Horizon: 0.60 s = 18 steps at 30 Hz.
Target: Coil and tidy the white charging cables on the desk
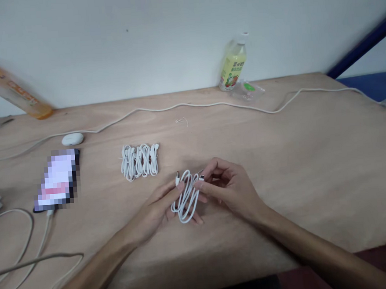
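Note:
A coiled white cable is held above the table's front part, between both hands. My left hand grips its left side, thumb on the loops near one plug, with fingers partly behind the coil. My right hand pinches the coil's right side beside another plug with a dark opening. To the left and farther back, several bundled white cables lie in a row. Behind the hands, a few thin white bits rest on the table.
A phone with a plugged-in cable and a white case lie left. A long white cord crosses the back. An orange bottle, a yellow-green bottle and clear packaging are near the wall.

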Each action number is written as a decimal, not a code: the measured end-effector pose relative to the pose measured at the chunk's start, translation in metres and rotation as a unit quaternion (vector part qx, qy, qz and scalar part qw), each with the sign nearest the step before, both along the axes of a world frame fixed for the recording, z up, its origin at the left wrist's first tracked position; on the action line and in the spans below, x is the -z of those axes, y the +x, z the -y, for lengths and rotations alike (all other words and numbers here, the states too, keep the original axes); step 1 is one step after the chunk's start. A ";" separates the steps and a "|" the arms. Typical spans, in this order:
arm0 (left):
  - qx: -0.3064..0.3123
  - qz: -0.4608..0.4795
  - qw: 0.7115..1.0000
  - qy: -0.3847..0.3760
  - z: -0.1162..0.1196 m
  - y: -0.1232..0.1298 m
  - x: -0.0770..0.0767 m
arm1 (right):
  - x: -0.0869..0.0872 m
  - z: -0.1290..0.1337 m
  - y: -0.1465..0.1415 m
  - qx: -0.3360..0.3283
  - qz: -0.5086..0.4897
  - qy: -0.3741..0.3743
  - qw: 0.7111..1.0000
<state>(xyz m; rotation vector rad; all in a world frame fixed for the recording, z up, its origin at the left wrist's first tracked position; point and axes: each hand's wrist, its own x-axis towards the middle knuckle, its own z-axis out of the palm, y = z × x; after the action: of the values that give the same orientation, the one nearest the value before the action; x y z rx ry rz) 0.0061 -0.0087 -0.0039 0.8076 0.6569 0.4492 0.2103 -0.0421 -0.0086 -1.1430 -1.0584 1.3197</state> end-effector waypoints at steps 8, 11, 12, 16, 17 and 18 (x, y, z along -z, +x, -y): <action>0.104 -0.039 0.990 0.081 0.001 -0.002 -0.013 | -0.002 0.006 -0.002 -0.015 0.089 0.044 0.995; 0.126 -0.048 0.987 0.086 0.002 -0.002 -0.015 | 0.002 0.009 -0.004 -0.016 0.131 0.094 0.987; 0.131 -0.047 0.987 0.080 0.003 -0.002 -0.015 | 0.003 0.010 -0.004 -0.012 0.150 0.119 0.981; 0.138 -0.034 0.989 0.041 0.005 -0.003 -0.012 | 0.006 0.012 -0.002 0.001 0.243 0.223 0.944; 0.142 -0.033 0.989 0.032 0.005 -0.004 -0.011 | 0.006 0.012 -0.002 -0.005 0.267 0.243 0.933; 0.152 -0.030 0.988 0.023 0.005 -0.005 -0.011 | 0.006 0.012 -0.001 -0.014 0.291 0.264 0.920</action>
<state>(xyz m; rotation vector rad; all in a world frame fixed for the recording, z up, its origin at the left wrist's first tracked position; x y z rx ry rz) 0.0013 -0.0134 0.0070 0.9515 0.5674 0.1633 0.2097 -0.0539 -0.0145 -1.1152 -1.7400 0.6339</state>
